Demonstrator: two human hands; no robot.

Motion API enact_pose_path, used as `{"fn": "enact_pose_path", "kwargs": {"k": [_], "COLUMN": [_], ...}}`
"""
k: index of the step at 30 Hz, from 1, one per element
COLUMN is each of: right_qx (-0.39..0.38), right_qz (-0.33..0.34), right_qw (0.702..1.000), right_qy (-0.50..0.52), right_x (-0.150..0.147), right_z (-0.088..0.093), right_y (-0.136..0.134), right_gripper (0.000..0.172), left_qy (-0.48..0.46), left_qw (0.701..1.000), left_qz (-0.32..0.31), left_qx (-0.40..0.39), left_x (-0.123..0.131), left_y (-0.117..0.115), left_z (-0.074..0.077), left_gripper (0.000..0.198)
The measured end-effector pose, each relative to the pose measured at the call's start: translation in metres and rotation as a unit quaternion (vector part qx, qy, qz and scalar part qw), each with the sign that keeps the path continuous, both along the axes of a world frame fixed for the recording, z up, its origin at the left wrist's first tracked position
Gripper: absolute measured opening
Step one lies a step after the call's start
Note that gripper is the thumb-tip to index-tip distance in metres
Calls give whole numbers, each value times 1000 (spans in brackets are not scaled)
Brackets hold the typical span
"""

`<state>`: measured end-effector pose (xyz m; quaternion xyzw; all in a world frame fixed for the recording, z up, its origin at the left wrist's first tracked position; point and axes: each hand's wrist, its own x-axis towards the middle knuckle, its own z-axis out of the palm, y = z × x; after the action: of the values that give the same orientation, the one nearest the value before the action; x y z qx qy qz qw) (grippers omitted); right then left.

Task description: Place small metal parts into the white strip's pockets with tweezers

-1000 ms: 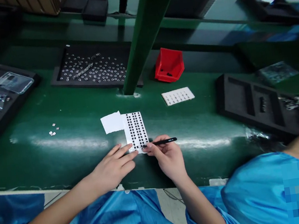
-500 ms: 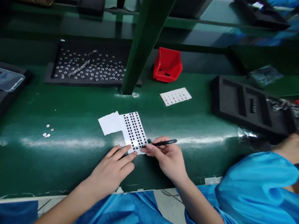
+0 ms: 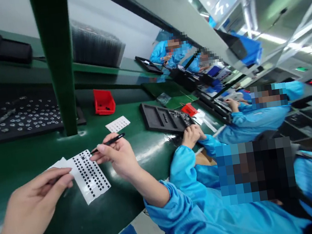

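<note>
A white sheet with rows of small black squares (image 3: 88,175) lies on the green table (image 3: 57,223). My left hand (image 3: 36,199) rests at the sheet's left edge, fingers stretched out and pressing its corner. My right hand (image 3: 117,155) pinches black tweezers (image 3: 109,142), whose tip hovers at the sheet's upper right part.
A green post (image 3: 58,61) rises behind the sheet, beside a black tray of small metal parts (image 3: 14,119). A red bin (image 3: 104,101), a second white sheet (image 3: 118,124) and a black foam tray (image 3: 162,118) lie further right. Co-workers in blue coats (image 3: 220,201) sit along the right side.
The view has swung sharply right and up, bringing in the row of co-workers. My left hand slid to the sheet's left corner; the tweezers now sit higher over the sheet.
</note>
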<state>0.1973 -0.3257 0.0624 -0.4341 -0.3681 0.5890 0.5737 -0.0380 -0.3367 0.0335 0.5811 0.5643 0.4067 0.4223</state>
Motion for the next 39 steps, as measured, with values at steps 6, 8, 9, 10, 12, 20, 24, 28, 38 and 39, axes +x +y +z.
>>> {"fn": "enact_pose_path", "kwargs": {"k": [6, 8, 9, 10, 12, 20, 24, 28, 38, 39], "right_qx": [37, 36, 36, 36, 39, 48, 24, 16, -11, -16], "right_qz": [-3, -9, -7, -3, 6, 24, 26, 39, 35, 36], "right_qw": [998, 998, 999, 999, 999, 999, 999, 999, 996, 995], "right_qy": [55, 43, 34, 27, 18, 6, 12, 25, 83, 94], "right_x": [-19, -23, -25, -26, -26, -25, -25, -23, -31, -33], "right_z": [-10, -23, -28, -32, -34, -25, -23, -19, -20, -21], "right_y": [22, 21, 18, 15, 9, 3, 1, -4, -4, -4], "right_gripper": [47, 44, 43, 41, 36, 29, 29, 31, 44, 47], "left_qy": [-206, -223, -232, -244, -270, -400, -381, -344, -142, -112], "left_qw": [973, 969, 967, 963, 954, 893, 905, 924, 984, 987], "left_qz": [-22, -32, -37, -43, -54, -72, -70, -75, -17, -5], "left_qx": [-99, -100, -101, -103, -120, -192, -174, -152, -108, -117], "left_x": [11, 8, 7, 5, 4, 5, 3, 3, -2, -5], "left_y": [7, 7, 7, 6, 5, 0, -2, -5, 0, -1], "left_z": [-5, -8, -8, -7, -4, -2, 3, 7, 4, 2], "left_gripper": [18, 10, 9, 9, 9, 12, 11, 7, 18, 23]}}
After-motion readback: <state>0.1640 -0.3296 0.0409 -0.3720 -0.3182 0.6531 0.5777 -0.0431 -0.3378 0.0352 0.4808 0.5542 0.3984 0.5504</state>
